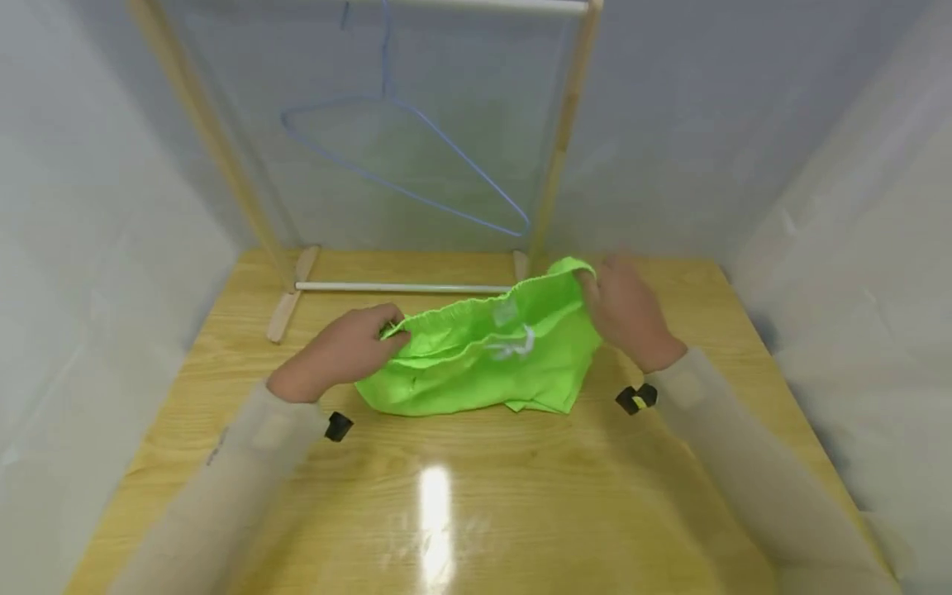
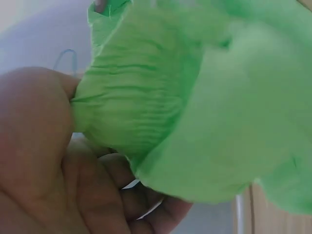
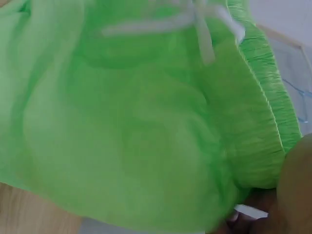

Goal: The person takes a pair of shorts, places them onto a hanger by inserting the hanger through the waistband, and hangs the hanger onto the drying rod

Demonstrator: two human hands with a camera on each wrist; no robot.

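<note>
A pair of bright green shorts (image 1: 483, 355) with an elastic waistband and a white drawstring (image 1: 513, 343) lies partly lifted on the wooden table (image 1: 461, 496). My left hand (image 1: 349, 347) pinches the left end of the waistband. My right hand (image 1: 621, 310) grips the right end, raised slightly. The green shorts (image 2: 195, 97) fill the left wrist view, the waistband bunched against my thumb. The same green shorts (image 3: 136, 126), the white drawstring (image 3: 195, 22) and the ribbed waistband show in the right wrist view, with my fingers (image 3: 292, 195) at the lower right corner.
A wooden clothes rack (image 1: 372, 285) stands at the table's far side. From its top bar hangs a blue wire hanger (image 1: 416, 157). White sheeting walls enclose the table on three sides. Small black wrist-mounted units (image 1: 635, 399) sit by each sleeve.
</note>
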